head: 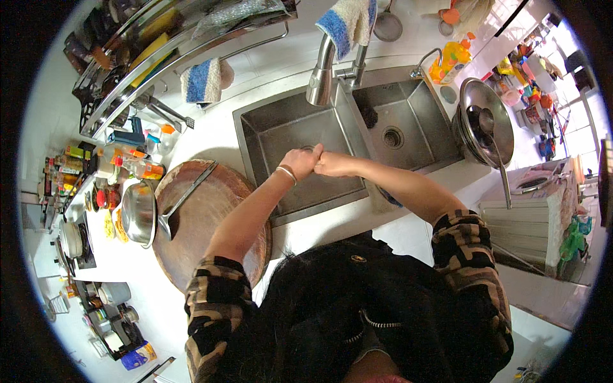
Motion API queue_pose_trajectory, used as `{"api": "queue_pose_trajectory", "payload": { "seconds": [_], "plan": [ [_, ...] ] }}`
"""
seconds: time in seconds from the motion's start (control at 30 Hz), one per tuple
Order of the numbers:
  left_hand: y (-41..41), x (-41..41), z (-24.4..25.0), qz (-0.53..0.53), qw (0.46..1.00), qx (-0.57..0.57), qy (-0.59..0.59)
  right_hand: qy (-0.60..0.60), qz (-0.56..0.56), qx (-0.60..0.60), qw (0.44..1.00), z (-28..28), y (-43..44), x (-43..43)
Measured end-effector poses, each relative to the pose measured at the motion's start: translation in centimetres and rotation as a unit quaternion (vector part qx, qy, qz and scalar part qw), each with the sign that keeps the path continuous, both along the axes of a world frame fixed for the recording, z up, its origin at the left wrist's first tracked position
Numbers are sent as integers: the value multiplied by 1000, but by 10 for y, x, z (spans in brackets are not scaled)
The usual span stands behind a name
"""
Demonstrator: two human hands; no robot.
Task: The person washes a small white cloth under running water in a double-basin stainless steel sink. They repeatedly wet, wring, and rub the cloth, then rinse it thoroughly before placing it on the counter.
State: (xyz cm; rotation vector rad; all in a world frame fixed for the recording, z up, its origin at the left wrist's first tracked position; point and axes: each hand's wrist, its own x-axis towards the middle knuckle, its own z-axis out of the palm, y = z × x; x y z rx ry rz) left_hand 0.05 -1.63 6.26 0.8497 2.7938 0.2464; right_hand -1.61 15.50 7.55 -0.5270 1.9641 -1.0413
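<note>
Both hands meet over the left basin of a stainless steel double sink (297, 129). My left hand (300, 163), with a pale bangle (287, 174) at the wrist, has curled fingers and touches my right hand (333, 164), which is also closed. Whether anything lies between the fingers cannot be seen. Above the basin hangs the steel faucet (320, 84), a blue and white towel (349, 24) draped over its neck. In the right basin are a drain (392, 137) and a dark scrubber (368, 116).
Left of the sink lies a large round wooden board (206, 215) with a metal spatula (189, 191) and a steel bowl (139, 214) on its edge. Right of it stand a wok (498, 124) with a ladle (503, 177) and a yellow detergent bottle (448, 62). A rack (191, 62) hangs upper left.
</note>
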Motion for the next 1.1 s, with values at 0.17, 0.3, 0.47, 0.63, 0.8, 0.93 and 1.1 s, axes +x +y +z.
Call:
{"api": "queue_pose_trajectory", "payload": {
  "seconds": [0.17, 0.3, 0.47, 0.63, 0.8, 0.93, 1.1],
  "plan": [
    [2, -10, -33, -25, 988, 82, 127, -374, -121, -146, 908, -27, 19, -3],
    [-4, -6, -56, 151, 980, 123, 39, 40, -218, -130, 966, -20, 25, 15],
    [3, 0, -22, 312, 647, 414, -559, 475, -10, -92, 875, -3, 29, 15],
    [3, 9, 16, 199, 471, 422, -749, 453, 139, -74, 878, 15, 23, -10],
    [24, 8, 9, 210, 850, 183, -447, 482, 216, 142, 837, 12, 17, -10],
    [22, 1, -13, 103, 990, -19, -91, 377, 158, 195, 891, -10, 11, -11],
    [20, -21, -19, 37, 997, -31, 58, 190, -26, 150, 970, -26, 5, -9]
  ]
}}
